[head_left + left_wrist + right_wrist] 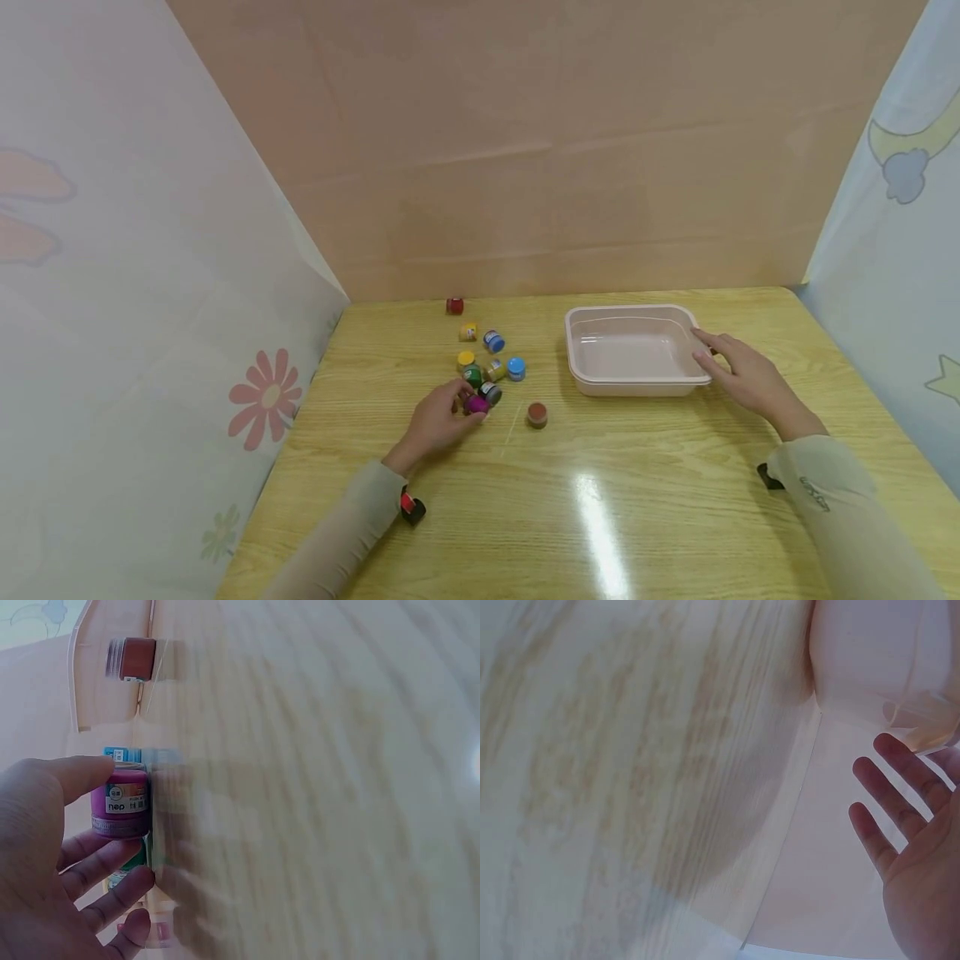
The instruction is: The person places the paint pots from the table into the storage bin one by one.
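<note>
My left hand (442, 417) holds a small purple paint jar (476, 404) between thumb and fingers. The left wrist view shows the thumb at one end of this purple jar (120, 802) and fingers at the other, just by the tabletop. Close to it lie a black jar (490, 392) and a green jar (472, 376). On the right, my right hand (742, 379) touches the right rim of a pale pink plastic tray (637, 388). Its fingers look straight and spread in the right wrist view, beside the tray wall (877, 660).
Further back stand a yellow-capped jar (466, 360), a light blue jar (516, 368), a dark blue jar (493, 340) and a red jar (454, 306). A brown jar (537, 415) sits between left hand and tray. Cloth-covered walls border the wooden table (487, 533).
</note>
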Demonstrator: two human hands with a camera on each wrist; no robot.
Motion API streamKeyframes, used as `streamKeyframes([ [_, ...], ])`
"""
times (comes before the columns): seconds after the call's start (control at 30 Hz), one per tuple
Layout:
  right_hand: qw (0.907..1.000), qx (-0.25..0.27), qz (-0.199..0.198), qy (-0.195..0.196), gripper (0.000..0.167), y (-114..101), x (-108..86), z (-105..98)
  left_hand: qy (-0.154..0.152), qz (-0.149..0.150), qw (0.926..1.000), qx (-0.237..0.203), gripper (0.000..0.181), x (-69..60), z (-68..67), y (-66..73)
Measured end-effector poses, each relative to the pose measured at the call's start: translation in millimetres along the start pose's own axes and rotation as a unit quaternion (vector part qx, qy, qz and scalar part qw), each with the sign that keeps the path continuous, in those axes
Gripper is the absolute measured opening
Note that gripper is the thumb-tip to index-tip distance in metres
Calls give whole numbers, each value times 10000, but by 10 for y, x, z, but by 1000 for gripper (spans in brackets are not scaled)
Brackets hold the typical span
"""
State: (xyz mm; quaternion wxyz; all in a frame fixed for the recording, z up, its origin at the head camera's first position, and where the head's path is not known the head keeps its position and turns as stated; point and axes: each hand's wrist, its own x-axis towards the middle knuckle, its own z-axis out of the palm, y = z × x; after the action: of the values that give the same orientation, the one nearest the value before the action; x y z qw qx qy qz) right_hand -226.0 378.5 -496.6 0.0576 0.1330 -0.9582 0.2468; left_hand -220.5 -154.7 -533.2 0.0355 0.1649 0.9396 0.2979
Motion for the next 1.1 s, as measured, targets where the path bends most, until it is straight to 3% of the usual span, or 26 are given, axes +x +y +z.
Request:
streamKeyframes([
  [0.4, 10000, 11, 17, 2, 55, -7, -1, -15, 251, 229, 9988, 352, 31, -11, 3, 23],
  [0.8, 10000, 29, 57, -28, 56, -18, 3, -26, 468, 186, 9986, 154, 30, -20, -77, 153],
  [1.1, 10000, 43, 39, -13, 55, -15, -4, -19, 834, 535, 9950, -131, 35, 18, -157, 302],
])
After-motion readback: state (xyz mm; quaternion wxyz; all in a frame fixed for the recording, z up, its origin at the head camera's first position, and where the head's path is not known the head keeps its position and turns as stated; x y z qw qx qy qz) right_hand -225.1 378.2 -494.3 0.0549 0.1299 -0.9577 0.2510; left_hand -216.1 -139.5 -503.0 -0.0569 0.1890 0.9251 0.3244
